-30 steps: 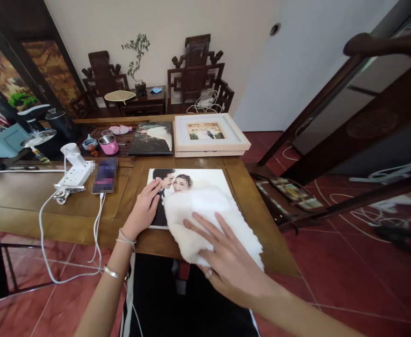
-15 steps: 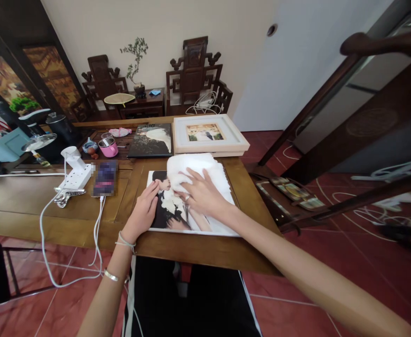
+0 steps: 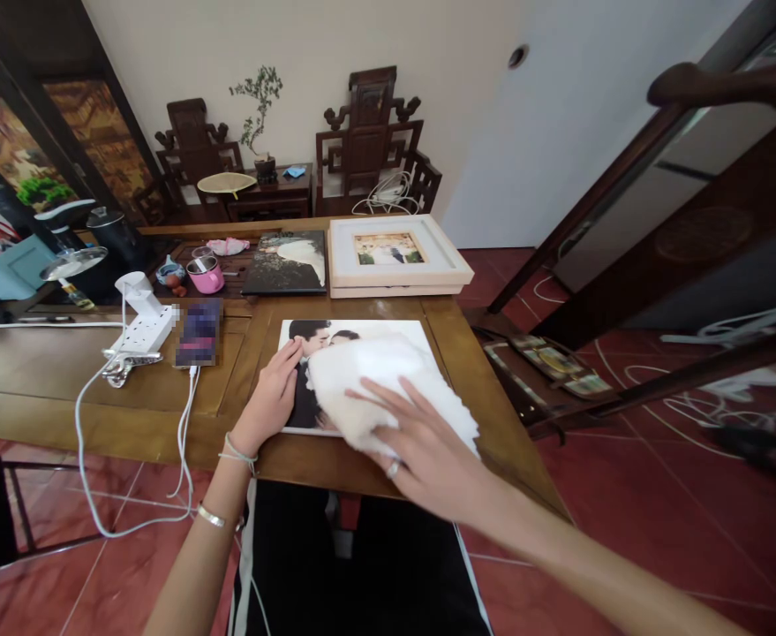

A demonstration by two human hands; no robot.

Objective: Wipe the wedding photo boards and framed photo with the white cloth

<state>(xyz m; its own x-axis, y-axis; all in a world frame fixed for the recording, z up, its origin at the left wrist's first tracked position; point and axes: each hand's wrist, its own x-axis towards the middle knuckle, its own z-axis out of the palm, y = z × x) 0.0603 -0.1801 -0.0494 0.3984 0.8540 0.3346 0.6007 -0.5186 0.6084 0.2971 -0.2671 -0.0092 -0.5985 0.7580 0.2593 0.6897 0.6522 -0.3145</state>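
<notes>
A photo panel [image 3: 301,402] showing a couple lies flat near the front edge of the wooden table [image 3: 486,389]. My left hand [image 3: 274,389] rests on the panel's left edge with its fingers extended. Over the panel's middle and lower right is a white cloth [image 3: 361,371], which hides much of the picture. My right hand [image 3: 420,442] presses on this cloth, its fingers spread over the top and partly curled into it. Part of the cloth hangs past the panel's right edge.
Behind the panel are a dark picture panel [image 3: 288,265] and a pale framed photo [image 3: 388,252]. To the left lie a phone [image 3: 199,334], a white power strip [image 3: 153,331] with cables, and a pink cup [image 3: 207,274].
My right hand and the cloth have moved toward me and to the right, down the panel. The couple's heads at the top now show. My left hand has stayed in place.
</notes>
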